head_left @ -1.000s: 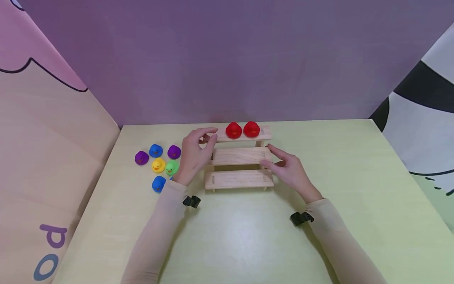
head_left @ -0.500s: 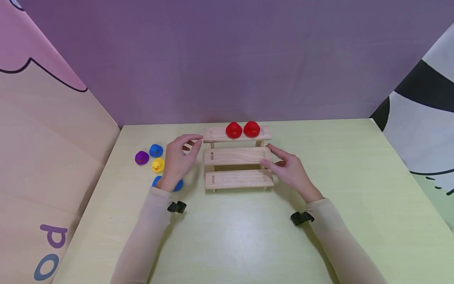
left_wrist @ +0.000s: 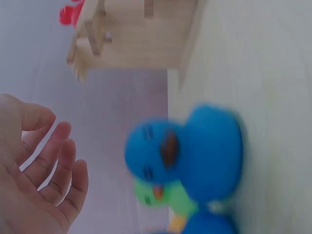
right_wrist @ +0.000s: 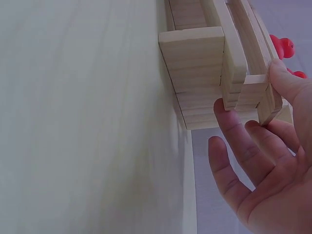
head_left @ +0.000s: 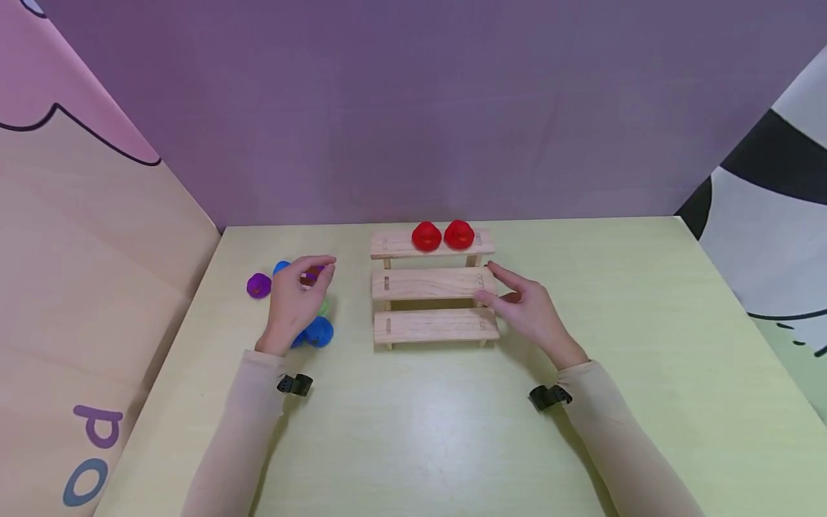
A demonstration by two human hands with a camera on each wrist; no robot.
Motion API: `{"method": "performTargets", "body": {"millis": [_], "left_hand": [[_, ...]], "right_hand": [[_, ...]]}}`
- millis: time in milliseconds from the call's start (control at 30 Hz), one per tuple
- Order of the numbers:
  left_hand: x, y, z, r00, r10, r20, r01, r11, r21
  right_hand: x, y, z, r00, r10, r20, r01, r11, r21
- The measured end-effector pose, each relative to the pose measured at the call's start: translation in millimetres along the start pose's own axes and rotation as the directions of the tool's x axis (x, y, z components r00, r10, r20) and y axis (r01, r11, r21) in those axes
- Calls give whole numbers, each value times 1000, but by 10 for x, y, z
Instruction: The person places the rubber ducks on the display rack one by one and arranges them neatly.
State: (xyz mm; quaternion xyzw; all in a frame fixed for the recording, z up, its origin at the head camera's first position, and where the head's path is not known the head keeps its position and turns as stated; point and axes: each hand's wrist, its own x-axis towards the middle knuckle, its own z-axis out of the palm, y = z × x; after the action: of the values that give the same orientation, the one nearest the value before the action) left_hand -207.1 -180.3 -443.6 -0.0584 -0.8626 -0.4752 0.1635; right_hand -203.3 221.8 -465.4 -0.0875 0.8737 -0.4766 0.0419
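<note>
My left hand [head_left: 291,305] hovers over a cluster of small rubber ducks, fingers loosely bent and nothing between them in the left wrist view. Under it, a blue duck [head_left: 319,332] shows near the wrist and a purple duck [head_left: 259,286] lies to the left; others are partly hidden. That wrist view shows a blue duck [left_wrist: 209,151] close up and a green duck [left_wrist: 178,197] behind it. With thumb and fingers, my right hand [head_left: 530,312] grips the right end of the middle step of a three-step wooden stand [head_left: 433,284]. Two red ducks [head_left: 426,237] sit on its top step.
The stand is on a pale wooden table [head_left: 439,431], close to a purple backdrop [head_left: 413,108] at the rear. Printed panels [head_left: 84,287] rise along the left and right sides.
My left hand has moved left and slightly down, away from the stand's top step to above the ducks. The right hand and the stand stay where they were.
</note>
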Motion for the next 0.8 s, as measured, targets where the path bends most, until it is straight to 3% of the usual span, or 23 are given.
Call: {"method": "performTargets", "body": {"millis": [233, 533, 800], "left_hand": [[-44, -215, -270, 997, -60, -52, 62, 997, 49], [-56, -446, -557, 990, -64, -125, 82, 986, 144], [-26, -613, -710, 977, -168, -133, 190, 966, 175]], "right_hand": [[-4, -7, 0, 1000, 3, -4, -3, 1000, 6], [-1, 18, 9, 1000, 2, -5, -2, 1000, 17], [8, 30, 16, 1000, -10, -11, 10, 1000, 22]]}}
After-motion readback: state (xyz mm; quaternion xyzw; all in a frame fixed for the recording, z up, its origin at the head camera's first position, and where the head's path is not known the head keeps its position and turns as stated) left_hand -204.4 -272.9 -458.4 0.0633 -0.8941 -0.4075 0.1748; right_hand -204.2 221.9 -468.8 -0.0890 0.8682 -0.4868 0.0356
